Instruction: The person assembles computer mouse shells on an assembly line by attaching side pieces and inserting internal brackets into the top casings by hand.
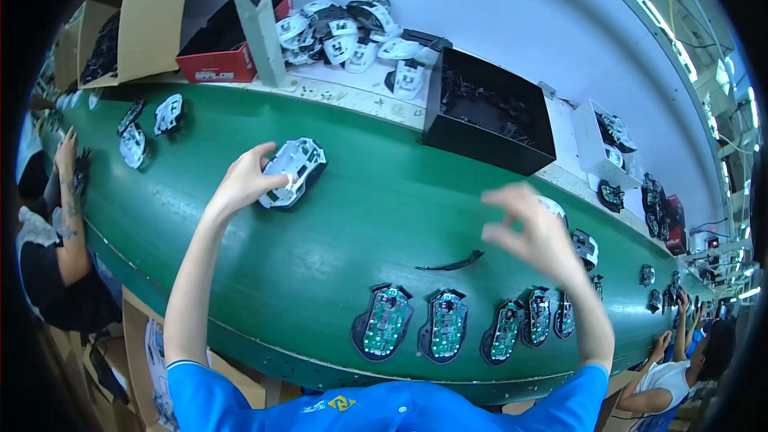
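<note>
My left hand (250, 180) grips the near left side of a white and black computer mouse shell (298, 162), its thumb and fingers closed on the rim. The inside of the shell faces up on the green belt. Over to the right, my right hand (528, 228) hovers, slightly smeared by motion; its thumb and fingers are apart with nothing visible between them. Partly hidden behind that hand is another white shell (553, 209). A thin curved black strip (452, 262) lies below and left of it. Nearer me, several mouse bases with green circuit boards (444, 324) stand in a row.
Beyond the belt (360, 216), a shelf bears a heap of white shells (340, 36), a black box of small dark parts (490, 112) and a red box (218, 64). A metal post (258, 16) rises there. Other people sit at far left (68, 248) and right (660, 384).
</note>
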Available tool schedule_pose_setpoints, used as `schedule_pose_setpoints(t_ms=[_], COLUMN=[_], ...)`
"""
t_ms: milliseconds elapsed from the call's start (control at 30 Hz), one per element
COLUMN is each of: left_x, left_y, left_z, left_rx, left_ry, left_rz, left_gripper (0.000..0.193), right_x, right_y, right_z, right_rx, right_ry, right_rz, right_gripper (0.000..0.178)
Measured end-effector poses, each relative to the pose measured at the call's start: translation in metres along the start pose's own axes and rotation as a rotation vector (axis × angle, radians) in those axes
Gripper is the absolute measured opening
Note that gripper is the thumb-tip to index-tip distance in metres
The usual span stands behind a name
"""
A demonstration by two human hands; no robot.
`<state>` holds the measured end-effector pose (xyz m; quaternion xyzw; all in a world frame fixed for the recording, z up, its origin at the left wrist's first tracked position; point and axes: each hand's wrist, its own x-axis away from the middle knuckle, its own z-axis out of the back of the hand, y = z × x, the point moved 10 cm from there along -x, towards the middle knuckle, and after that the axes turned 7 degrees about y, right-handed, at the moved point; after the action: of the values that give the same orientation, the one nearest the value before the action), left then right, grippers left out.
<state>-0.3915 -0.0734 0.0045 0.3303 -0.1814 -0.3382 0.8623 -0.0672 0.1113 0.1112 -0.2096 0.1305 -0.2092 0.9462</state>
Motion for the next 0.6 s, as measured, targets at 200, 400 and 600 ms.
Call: schedule_pose_setpoints(t_ms=[200, 400, 600], left_x=[0.012, 0.036, 0.077], left_y=[0.028, 0.013, -0.021], left_z=[-0.022, -0.02, -0.031], left_rx=[0.3, 0.791, 1.258], left_ry=[-0.207, -0.16, -0.118], left_rz=[0.073, 0.217, 0.573], left_gripper=[0.042, 0.036, 0.029], right_x=[-0.171, -0.205, -0.212], right_y=[0.104, 0.118, 0.105], right_z=[0.011, -0.049, -0.034], right_rx=[0.244, 0.116, -0.123], right_ry=[0.08, -0.01, -0.022], right_rz=[-0.004, 0.186, -0.017], right_gripper=[0.029, 0.033, 0.018])
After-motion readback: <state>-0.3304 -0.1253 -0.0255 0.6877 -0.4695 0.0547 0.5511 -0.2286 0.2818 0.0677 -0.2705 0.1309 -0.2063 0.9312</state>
